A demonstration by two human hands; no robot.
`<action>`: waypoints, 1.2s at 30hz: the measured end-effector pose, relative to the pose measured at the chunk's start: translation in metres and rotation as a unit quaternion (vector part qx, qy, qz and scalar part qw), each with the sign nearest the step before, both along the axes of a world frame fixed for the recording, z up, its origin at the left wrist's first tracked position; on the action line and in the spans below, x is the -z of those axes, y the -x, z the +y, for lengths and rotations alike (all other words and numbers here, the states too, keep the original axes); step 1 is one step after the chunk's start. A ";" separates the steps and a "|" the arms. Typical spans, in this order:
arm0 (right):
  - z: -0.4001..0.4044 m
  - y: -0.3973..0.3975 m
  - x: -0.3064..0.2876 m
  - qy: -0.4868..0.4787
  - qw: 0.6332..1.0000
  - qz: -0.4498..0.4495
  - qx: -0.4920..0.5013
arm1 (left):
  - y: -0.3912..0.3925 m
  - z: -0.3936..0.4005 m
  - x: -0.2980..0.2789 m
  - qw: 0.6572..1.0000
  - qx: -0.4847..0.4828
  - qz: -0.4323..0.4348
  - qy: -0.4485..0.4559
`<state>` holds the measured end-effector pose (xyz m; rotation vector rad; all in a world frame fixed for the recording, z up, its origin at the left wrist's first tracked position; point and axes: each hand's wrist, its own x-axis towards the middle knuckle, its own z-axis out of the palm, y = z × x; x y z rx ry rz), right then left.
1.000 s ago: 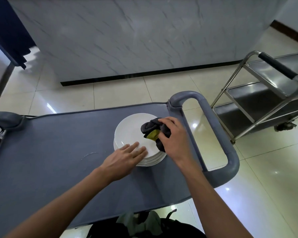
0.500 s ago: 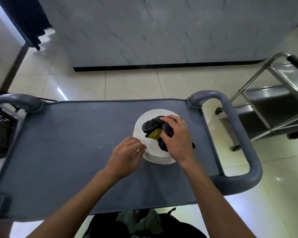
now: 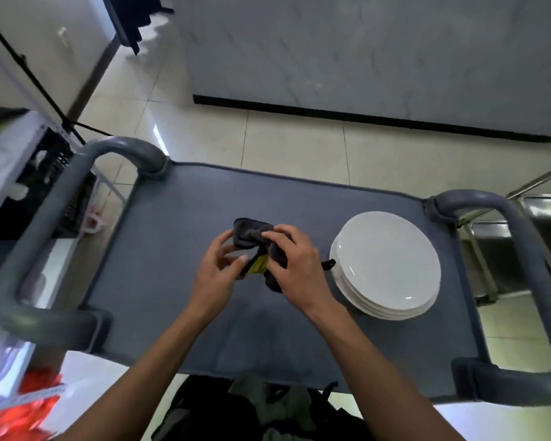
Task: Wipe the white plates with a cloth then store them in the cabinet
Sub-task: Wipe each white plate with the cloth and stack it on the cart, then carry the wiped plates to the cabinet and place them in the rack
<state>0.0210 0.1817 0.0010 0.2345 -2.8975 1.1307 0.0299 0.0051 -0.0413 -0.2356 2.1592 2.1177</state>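
— Where are we on the job?

— Early, I'd say. The plates [image 3: 385, 265] sit stacked on the right side of the cart [image 3: 178, 281], none lifted off, and I see no cabinet in view, so storing has not begun. Whether the top plate counts as wiped I can't judge from here.

— And my hands?

— Both are on the cloth [image 3: 255, 237], held above the cart's middle, just left of the stack and clear of it. My right hand [image 3: 296, 262] has its fingers curled over the dark bundle, gripping it. My left hand [image 3: 217, 268] pinches the near edge, thumb by the yellow tag [image 3: 257, 265]. It looks to me like I'm refolding or regripping the cloth.

— What changed from a moment ago?

— Half a second back the cloth was pressed on the top plate under my right hand, and my left steadied the rim. Now both hands have come off the stack, to its left, the left hand joining the cloth. The view has also swung left, so the plates appear further right.
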 end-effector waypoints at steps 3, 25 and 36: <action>-0.025 -0.002 0.028 -0.020 0.999 -0.033 0.005 | -0.001 -0.023 0.019 0.998 0.009 -0.023 0.066; -0.055 -0.003 0.059 -0.142 0.978 -0.137 0.065 | 0.039 -0.053 0.034 0.932 0.159 0.039 0.324; 0.017 -0.028 -0.023 -0.052 0.968 0.012 0.245 | 0.075 0.032 -0.027 0.946 0.228 0.076 0.216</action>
